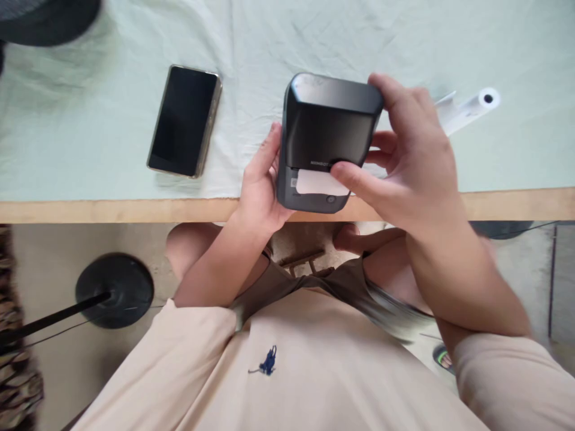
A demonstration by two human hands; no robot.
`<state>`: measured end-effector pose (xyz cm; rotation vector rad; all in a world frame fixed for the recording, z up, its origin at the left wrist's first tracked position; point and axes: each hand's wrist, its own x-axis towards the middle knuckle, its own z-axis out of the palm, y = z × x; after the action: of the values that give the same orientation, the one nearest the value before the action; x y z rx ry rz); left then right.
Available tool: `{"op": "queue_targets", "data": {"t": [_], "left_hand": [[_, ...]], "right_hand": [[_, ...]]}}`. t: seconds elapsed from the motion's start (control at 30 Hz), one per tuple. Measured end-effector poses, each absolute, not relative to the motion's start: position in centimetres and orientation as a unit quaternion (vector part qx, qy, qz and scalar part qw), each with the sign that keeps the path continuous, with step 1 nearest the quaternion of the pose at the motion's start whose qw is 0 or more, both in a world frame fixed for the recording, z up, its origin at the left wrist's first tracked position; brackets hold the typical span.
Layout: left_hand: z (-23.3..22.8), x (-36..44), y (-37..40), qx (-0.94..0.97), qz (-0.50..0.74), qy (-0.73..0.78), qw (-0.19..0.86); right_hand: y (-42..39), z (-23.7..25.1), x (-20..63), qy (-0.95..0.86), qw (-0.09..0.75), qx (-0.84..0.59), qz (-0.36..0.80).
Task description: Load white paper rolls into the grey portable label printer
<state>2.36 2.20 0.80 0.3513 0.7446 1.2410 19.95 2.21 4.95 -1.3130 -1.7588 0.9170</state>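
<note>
A dark grey label printer (335, 131) is held up over the table's front edge, tilted toward me. My left hand (265, 185) grips it from the left and below, its thumb along the side and its other fingers hidden behind. On the right, my right hand (404, 149) holds the printer too, with the index finger at the top corner. Its thumb rests at the lower edge of the black cover, over a white label (317, 182) that sticks out of the slot. A small round button (331, 199) shows below the label.
A phone (184, 120) with a dark screen lies on the pale green cloth (256, 48) to the left. Behind my right hand is a white paper roll (476, 108). A dark rounded object (49, 21) stands at the back left. The wooden table edge (112, 211) runs across.
</note>
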Motion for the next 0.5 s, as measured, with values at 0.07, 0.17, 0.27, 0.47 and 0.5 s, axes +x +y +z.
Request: {"op": "queue_targets", "data": {"t": [0.07,0.17,0.27,0.47,0.5], "left_hand": [[0.1,2.0,2.4,0.180,0.579,0.349,0.715],[0.1,1.6,2.5,0.198,0.555,0.397,0.704],[0.8,1.6,2.2,0.200,0.544,0.367,0.728],[-0.1,1.4,1.9,0.264,0.504,0.293,0.769],[-0.5,1.4,1.8,0.267,0.509,0.285,0.767]], "right_hand": [[2.0,5.5,19.5,-0.682,0.369,-0.516,0.364],[1.9,6.3,19.3,-0.695,0.351,-0.517,0.355],[1.8,7.2,19.6,-0.719,0.354,-0.531,0.276],[1.9,8.3,20.0,-0.712,0.431,-0.526,0.173],[2.0,8.3,19.9,-0.715,0.441,-0.509,0.190]]}}
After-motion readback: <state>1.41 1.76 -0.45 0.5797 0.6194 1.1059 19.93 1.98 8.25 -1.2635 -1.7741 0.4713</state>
